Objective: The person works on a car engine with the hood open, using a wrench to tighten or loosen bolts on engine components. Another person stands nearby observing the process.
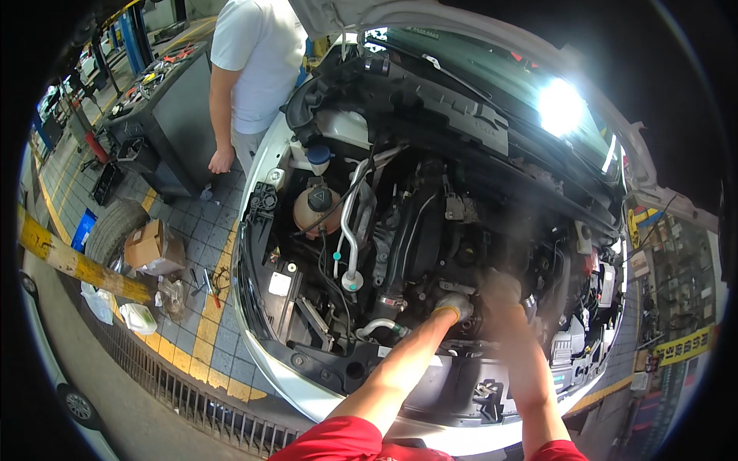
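Note:
An open engine bay [415, 223] of a white car lies before me, and both my arms reach in over its front edge. My left hand [455, 305], in a pale work glove with a yellowish cuff, is closed low at the front of the engine; what its fingers hold is hidden. Just right of it, my right hand [500, 290] is smeared by motion, and its fingers cannot be made out. A thick black hose [398, 257] runs left of the hands. Behind them sits a dark engine cover [467, 250].
A coolant tank [317, 206] and a blue-capped reservoir [318, 157] stand at the bay's left. A person in a white shirt [257, 61] stands beside the car, near a grey tool cabinet [181, 123]. On the floor are a tyre [115, 229] and a cardboard box [154, 246]. The raised hood [477, 23] hangs above.

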### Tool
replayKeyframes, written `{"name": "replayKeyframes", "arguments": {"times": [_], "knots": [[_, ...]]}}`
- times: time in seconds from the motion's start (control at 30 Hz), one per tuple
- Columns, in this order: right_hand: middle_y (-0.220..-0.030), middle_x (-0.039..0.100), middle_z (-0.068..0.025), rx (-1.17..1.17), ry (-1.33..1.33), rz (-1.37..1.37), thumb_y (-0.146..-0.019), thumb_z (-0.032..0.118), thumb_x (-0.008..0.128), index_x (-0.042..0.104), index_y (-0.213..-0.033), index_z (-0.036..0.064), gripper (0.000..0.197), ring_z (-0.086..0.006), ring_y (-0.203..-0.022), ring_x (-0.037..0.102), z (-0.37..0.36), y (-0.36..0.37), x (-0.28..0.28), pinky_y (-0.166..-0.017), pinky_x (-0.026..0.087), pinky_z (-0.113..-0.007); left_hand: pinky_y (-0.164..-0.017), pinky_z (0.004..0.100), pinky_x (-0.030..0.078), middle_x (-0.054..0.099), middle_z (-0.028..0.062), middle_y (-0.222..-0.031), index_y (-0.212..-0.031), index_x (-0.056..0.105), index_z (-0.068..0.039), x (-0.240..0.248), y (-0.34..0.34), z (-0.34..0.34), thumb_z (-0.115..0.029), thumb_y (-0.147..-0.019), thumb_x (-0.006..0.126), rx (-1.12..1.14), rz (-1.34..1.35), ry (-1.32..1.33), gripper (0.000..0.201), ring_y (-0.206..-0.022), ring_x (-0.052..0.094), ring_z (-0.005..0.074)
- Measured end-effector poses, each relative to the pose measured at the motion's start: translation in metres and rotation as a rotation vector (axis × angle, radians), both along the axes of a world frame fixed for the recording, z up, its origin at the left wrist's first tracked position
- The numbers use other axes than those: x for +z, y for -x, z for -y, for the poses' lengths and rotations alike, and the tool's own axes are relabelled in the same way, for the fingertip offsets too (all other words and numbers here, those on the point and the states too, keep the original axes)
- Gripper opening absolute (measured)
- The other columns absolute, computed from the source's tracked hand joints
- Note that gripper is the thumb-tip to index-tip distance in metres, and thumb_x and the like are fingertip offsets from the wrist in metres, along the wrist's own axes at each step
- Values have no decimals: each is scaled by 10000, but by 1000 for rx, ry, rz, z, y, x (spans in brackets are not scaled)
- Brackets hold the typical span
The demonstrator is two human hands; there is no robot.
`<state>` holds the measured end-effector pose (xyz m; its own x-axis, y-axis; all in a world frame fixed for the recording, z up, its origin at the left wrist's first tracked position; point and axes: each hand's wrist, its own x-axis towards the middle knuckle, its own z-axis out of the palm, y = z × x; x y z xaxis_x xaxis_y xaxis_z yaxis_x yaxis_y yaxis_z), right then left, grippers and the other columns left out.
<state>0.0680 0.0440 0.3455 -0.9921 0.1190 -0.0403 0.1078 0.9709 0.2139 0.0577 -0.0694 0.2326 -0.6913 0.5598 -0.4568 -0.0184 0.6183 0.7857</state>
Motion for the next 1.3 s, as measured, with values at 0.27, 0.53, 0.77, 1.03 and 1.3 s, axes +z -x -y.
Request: {"name": "replayKeyframes", "arguments": {"times": [0.27, 0.53, 0.77, 1.03, 1.3], "knots": [[-861, 781, -221, -19, 26, -19, -1082, 544, 490, 763, -1162, 173, 467, -424, -840, 773, -15, -73, -5, -798, 581, -588, -1026, 512, 582, 745, 248, -1280, -1189, 808, -47, -20, 5, -12, -300, -936, 606, -83, -90, 13, 411, -1202, 726, 420], [-899, 786, -222, 52, 102, -37, -1073, 501, 530, 779, -1067, 117, 457, -410, -878, 780, -1, -24, 14, -811, 626, -523, -1040, 510, 578, 740, 240, -1312, -1235, 796, -55, -5, 4, -6, -327, -958, 595, -16, -49, 20, 438, -1226, 716, 419], [-975, 798, -220, -27, 36, -2, -1073, 499, 518, 760, -1023, 88, 480, -401, -928, 784, 0, 9, 11, -834, 623, -527, -1088, 495, 551, 718, 246, -1363, -1257, 790, -47, -2, 4, -3, -313, -954, 578, -22, -7, 29, 456, -1293, 688, 410], [-820, 775, -216, -82, 39, 1, -1094, 501, 492, 746, -1111, 130, 450, -423, -790, 774, 5, -58, 10, -766, 612, -571, -1046, 499, 572, 731, 247, -1334, -1224, 805, -39, -6, 5, -3, -251, -936, 592, -42, -24, 10, 416, -1259, 709, 410], [-858, 775, -232, 20, 125, -60, -1090, 498, 507, 763, -1105, 118, 458, -427, -837, 776, 3, -38, 15, -767, 617, -546, -1032, 499, 588, 742, 256, -1297, -1187, 816, -39, -9, 3, -7, -218, -930, 607, 92, -35, -24, 376, -1253, 711, 420]]}}
